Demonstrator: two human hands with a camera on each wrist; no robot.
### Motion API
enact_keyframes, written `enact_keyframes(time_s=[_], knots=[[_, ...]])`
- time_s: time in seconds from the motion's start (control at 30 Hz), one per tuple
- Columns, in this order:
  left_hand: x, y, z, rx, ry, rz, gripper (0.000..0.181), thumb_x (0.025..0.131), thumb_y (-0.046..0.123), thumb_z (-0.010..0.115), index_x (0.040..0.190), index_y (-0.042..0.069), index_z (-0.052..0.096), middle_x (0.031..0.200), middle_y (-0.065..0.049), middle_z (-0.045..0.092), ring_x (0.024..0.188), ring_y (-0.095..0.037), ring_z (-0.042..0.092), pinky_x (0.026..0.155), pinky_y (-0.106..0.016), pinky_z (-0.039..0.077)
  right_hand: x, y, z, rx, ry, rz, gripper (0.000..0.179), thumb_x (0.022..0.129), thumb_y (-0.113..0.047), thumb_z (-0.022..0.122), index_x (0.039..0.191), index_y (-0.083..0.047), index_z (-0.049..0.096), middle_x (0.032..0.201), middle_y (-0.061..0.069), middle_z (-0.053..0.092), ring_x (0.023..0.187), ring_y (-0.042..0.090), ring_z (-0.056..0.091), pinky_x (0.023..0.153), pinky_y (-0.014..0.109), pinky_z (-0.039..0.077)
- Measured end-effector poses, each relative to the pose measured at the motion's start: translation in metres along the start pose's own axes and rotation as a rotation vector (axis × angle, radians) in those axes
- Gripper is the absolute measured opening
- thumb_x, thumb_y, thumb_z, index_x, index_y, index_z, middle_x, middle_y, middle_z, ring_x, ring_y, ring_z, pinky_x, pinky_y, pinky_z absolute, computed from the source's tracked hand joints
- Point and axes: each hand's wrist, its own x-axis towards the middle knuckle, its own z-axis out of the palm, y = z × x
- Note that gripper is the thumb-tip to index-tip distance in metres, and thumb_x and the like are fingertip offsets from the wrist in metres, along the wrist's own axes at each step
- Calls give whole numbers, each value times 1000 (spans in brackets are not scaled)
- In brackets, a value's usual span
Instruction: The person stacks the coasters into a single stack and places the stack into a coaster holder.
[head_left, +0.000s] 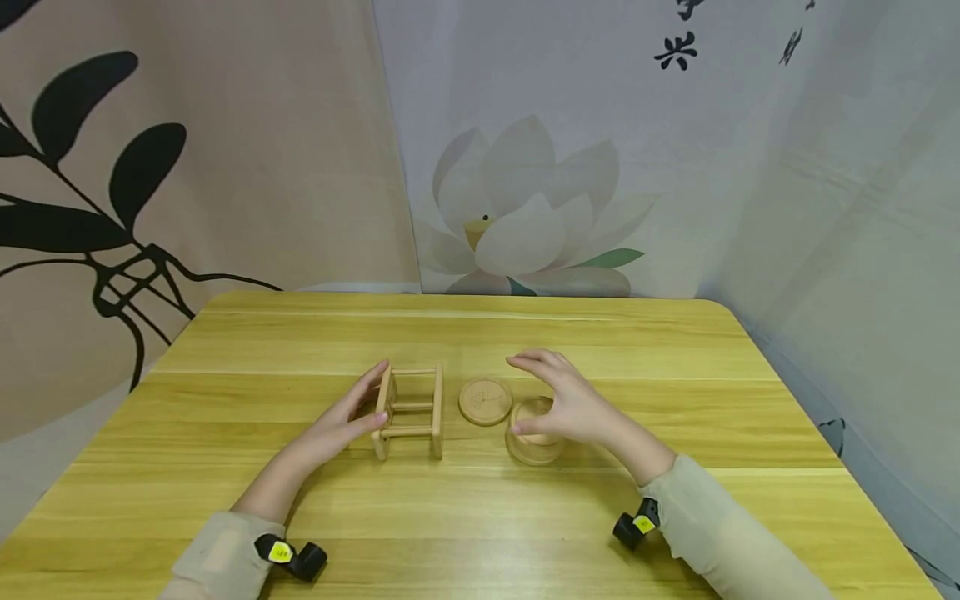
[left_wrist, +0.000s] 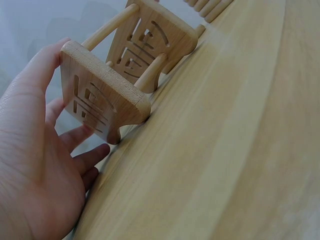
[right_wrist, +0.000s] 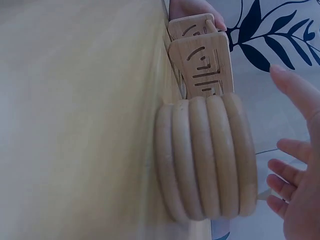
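Note:
A small wooden coaster rack (head_left: pixel 402 432), two cut-out end panels joined by round rods, stands on the table. My left hand (head_left: pixel 339 429) holds its left panel, thumb at the near edge and fingers at the far one. In the left wrist view the thumb meets a corner of the panel (left_wrist: pixel 95 95). Right of the rack, a round wooden coaster (head_left: pixel 486 401) with an engraved mark lies flat. Beside it is a stack of several coasters (head_left: pixel 534 451). My right hand (head_left: pixel 573 406) is spread over that stack; the right wrist view shows its fingers apart from the coasters (right_wrist: pixel 205 160).
The wooden table (head_left: pixel 480 517) reaches back to a hanging cloth (head_left: pixel 300 150) printed with leaves and a lotus. Black cameras (head_left: pixel 292 557) are strapped at both wrists over light sleeves (head_left: pixel 735 521).

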Motion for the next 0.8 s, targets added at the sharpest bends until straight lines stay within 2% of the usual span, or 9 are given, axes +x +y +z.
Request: enact_keyframes(time_s=[0.07,0.17,0.3,0.4,0.53,0.6,0.7,0.8], knots=[[0,0,0,0,0,0,67,93,14,49,145,24,7,144,-17,17,127,-39,21,94,-63,19,5,-3,0,-13,-23,2,86,62,-40,81,136,-25,40,134,-8,34,124,15,27,95,48,31],[0,0,0,-2,-1,1,67,93,14,48,146,21,7,145,-17,16,127,-39,20,94,-63,19,13,-6,0,-40,-65,-1,86,63,-42,80,136,-23,40,135,-5,34,124,16,26,95,46,31],[0,0,0,-1,-3,1,68,93,14,48,146,18,6,145,-16,14,127,-39,19,94,-64,17,23,-9,0,-63,-135,-3,87,64,-50,75,137,-24,38,137,-3,32,125,18,25,95,46,31],[0,-1,0,2,-3,2,67,93,14,48,146,21,6,146,-15,14,128,-39,19,94,-65,17,29,-9,1,-64,-191,3,88,64,-53,74,138,-26,36,138,-3,30,126,20,24,95,46,30],[0,-1,0,3,-5,5,67,93,15,48,145,26,7,146,-15,14,128,-39,18,93,-65,17,37,-8,4,-66,-263,3,88,65,-48,76,139,-27,34,139,0,29,126,23,23,95,46,31],[0,-1,0,2,-6,7,67,93,15,48,145,25,7,146,-15,13,128,-39,18,93,-65,17,41,-8,6,-61,-293,13,89,64,-45,77,139,-27,33,139,0,28,126,23,23,94,45,32],[2,-13,-2,13,1,10,67,93,17,49,145,27,7,146,-11,14,128,-37,19,93,-65,18,47,-6,8,-50,-324,30,92,62,-46,78,140,-27,33,139,1,27,125,22,23,95,44,32],[3,-15,-3,13,4,15,67,93,16,49,145,28,7,146,-11,15,128,-37,19,93,-65,18,53,-4,10,-32,-349,35,93,61,-46,79,140,-25,33,139,2,27,125,22,23,95,44,30]])
